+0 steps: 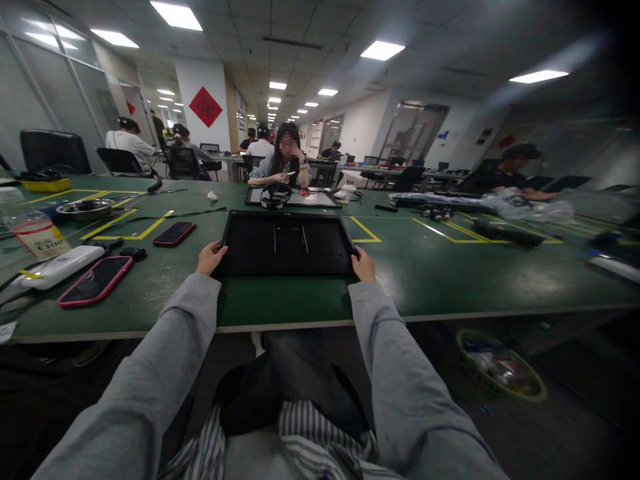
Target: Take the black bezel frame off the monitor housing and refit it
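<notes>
A flat black rectangular panel, much like a monitor shell, is held between my hands over the green table. Two thin pale strips run up and down near its middle. My left hand is closed on the panel's left edge, with the thumb on the near face. At the opposite edge, my right hand grips the panel in the same way. Part of the fingers on both hands is hidden by the edges. Just beyond the panel lie black headphones.
The green table carries a red-edged phone, a pink-cased phone, a white power bank, a bottle and a metal bowl. Across it sits a person. A basket stands on the floor at right.
</notes>
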The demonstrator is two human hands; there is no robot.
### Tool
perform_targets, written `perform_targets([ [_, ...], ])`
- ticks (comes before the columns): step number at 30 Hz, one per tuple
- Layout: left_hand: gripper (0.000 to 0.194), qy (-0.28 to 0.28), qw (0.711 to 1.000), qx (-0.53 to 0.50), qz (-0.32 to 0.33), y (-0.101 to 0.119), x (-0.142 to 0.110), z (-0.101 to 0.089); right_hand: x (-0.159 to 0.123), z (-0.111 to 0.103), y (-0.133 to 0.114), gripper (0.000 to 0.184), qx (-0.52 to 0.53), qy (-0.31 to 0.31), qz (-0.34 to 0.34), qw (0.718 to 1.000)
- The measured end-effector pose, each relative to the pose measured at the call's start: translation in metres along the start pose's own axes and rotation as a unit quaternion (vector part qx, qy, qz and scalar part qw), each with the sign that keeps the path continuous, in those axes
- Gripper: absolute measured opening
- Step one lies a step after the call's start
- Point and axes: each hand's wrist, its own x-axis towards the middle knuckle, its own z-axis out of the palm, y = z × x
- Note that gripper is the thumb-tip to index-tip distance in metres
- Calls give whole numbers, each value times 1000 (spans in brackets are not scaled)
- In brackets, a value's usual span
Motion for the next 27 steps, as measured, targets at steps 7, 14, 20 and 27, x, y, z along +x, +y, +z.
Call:
perform_targets([
  [7,46,14,987,156,36,25,-17,-3,1,-3,-6,56,18,37,-4,999],
  [14,57,247,934,167,198,66,-38,-10,-4,-23,-20,61,51,320,-84,942],
  [20,59,298,920,135,214,58,-36,-10,-8,-22,-21,62,60,394,-97,912],
  [27,60,277,933,133,189,59,-38,-9,-10,-19,-26,61,38,373,-105,921],
])
